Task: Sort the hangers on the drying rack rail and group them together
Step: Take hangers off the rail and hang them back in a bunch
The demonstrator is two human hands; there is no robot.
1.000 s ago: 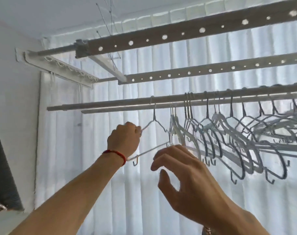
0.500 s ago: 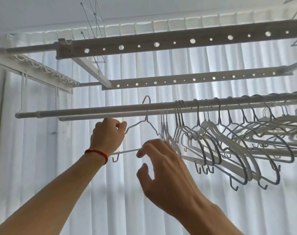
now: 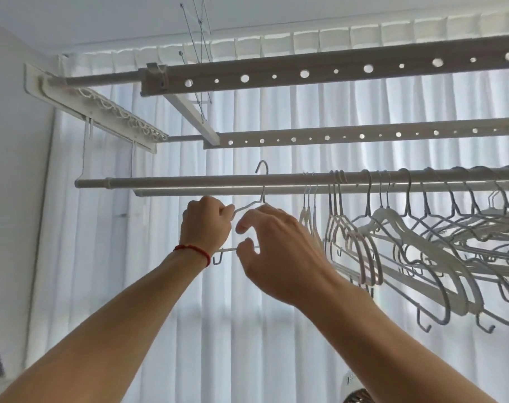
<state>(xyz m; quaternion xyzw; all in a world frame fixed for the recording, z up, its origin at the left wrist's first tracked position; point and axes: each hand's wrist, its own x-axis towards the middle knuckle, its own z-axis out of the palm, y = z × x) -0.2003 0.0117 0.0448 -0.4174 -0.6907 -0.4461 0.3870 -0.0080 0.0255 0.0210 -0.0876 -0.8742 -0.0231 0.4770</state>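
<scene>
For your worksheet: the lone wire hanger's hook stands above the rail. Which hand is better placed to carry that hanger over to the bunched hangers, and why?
Left. The left hand already grips the wire hanger at its shoulder. The right hand hovers beside it with curled fingers, between it and the bunched hangers.

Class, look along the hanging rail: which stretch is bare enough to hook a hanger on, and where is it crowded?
Bare: the rail from its left end to the lifted hanger that the left hand grips. Narrow gaps follow. Crowded: the bunched hangers rightward to the frame's edge.
</scene>
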